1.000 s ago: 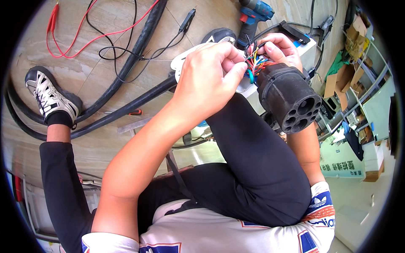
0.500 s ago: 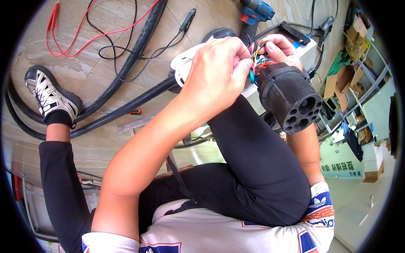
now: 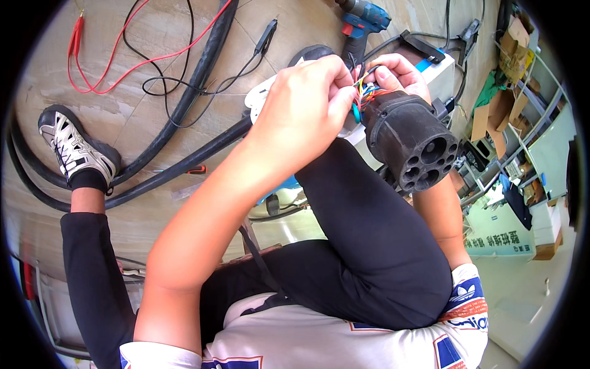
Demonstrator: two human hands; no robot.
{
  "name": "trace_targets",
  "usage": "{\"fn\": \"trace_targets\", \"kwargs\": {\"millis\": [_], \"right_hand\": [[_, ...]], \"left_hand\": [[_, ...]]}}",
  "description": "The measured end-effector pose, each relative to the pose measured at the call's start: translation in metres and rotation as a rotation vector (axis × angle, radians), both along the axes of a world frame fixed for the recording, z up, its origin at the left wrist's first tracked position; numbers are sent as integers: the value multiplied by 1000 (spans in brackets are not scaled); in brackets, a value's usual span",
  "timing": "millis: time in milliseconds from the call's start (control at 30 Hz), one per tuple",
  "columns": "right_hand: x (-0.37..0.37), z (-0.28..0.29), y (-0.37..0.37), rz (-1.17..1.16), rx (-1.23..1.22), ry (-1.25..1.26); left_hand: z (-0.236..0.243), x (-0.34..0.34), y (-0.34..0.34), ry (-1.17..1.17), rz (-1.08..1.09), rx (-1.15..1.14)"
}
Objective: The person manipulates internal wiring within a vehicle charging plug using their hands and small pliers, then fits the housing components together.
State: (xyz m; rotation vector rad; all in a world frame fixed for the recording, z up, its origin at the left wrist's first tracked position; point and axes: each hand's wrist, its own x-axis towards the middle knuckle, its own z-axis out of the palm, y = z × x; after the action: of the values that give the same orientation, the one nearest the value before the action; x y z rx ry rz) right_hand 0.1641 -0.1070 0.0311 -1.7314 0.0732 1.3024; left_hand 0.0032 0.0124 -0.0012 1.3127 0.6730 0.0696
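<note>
A large black cylindrical connector (image 3: 410, 144) with several round holes in its end sits over my raised right knee, a bundle of thin coloured wires (image 3: 367, 95) coming from its back. My left hand (image 3: 304, 104) is closed at the left of that bundle, thumb and fingertips pinched on the wires. My right hand (image 3: 399, 77), above the connector, has thumb and finger closed around a dark wire among them; its palm and wrist are partly hidden by the connector. A white object (image 3: 258, 98) lies behind my left hand, mostly hidden.
A blue-black drill (image 3: 359, 21), thick black cables (image 3: 172, 154), red test leads (image 3: 77, 37), a black clip lead (image 3: 264, 38) and a red-handled screwdriver (image 3: 196, 170) lie on the tiled floor (image 3: 123, 80). Shelving with cardboard boxes (image 3: 498, 117) stands at the right. A white box (image 3: 445, 74) is behind my right hand.
Both hands and the connector have shifted a little leftward in the picture, and the background has shifted slightly with the camera. Their grip on the wires looks much the same.
</note>
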Motion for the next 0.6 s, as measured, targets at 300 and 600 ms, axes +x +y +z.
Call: {"fn": "trace_targets", "kwargs": {"millis": [300, 600], "right_hand": [[1, 0, -2, 34, 61, 15], [-1, 4, 0, 90, 123, -83]], "left_hand": [[2, -6, 24, 60, -183, -51], [-3, -9, 11, -17, -119, 31]]}}
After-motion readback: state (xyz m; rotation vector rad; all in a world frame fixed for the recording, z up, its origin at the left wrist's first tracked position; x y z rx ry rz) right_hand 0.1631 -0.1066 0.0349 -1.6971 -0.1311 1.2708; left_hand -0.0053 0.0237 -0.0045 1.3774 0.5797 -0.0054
